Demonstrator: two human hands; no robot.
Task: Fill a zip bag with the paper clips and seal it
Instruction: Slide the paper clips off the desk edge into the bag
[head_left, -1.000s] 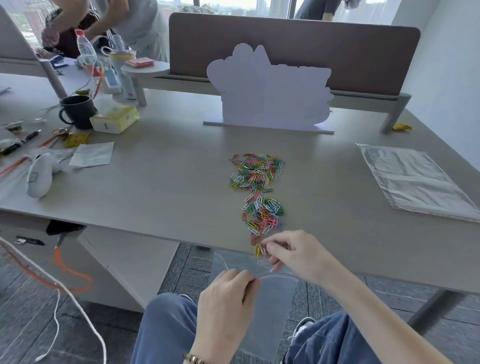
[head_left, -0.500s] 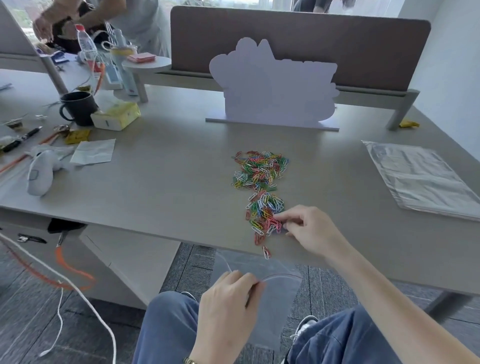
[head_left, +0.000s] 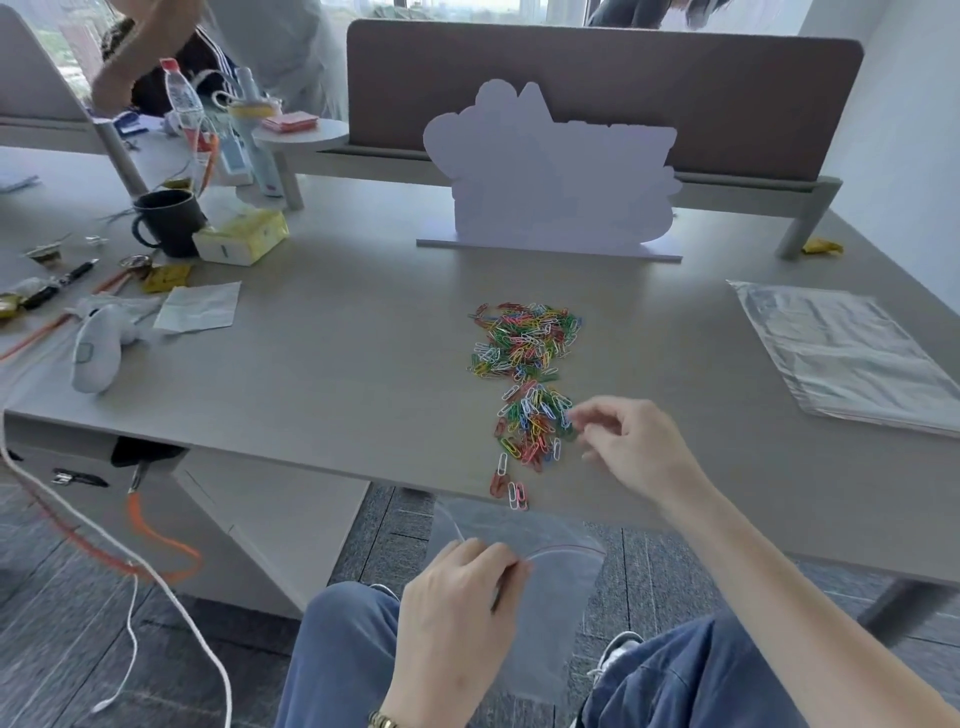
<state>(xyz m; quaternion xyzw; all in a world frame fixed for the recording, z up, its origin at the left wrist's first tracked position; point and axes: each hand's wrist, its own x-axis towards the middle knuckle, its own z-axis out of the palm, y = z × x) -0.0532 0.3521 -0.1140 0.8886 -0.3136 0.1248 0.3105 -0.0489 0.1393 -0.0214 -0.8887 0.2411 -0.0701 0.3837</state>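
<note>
**Filling under way: clips being gathered at the near edge of the desk**

While most of the clips remain on the surface, the filling step is judged to be in hand and far from finished. The desk (head_left: 322, 364) takes up most of the view. On it, at the far middle, a pale cut-out board (head_left: 550, 176) is stood upright before the brown partition (head_left: 602, 93), and at the right a flat stack of spare clear bags (head_left: 852, 353) is laid well apart from the work. A dark mug (head_left: 169, 221) and a yellow tissue pack (head_left: 241, 239) are seen at the far left among small clutter.

The paper clips (head_left: 527, 374) are spread in a long heap running from the middle of the desk toward its near edge, where a few stragglers (head_left: 511, 491) lie right at the lip. The zip bag (head_left: 550, 587) is held below that edge, above the lap, with its mouth apparently parted; no clips can be made out inside it.

The bag's rim is pinched by the left hand (head_left: 457, 608), fingers curled onto the plastic. The right hand (head_left: 623, 447) is placed at the right side of the near clump, its fingers loosely curled and blurred; whether any clip is gripped cannot be told.

The next move is judged to call for clips to be drawn or carried over the edge into the parted mouth, which must be kept open and directly under the lip. Sealing is not yet called for.
</note>
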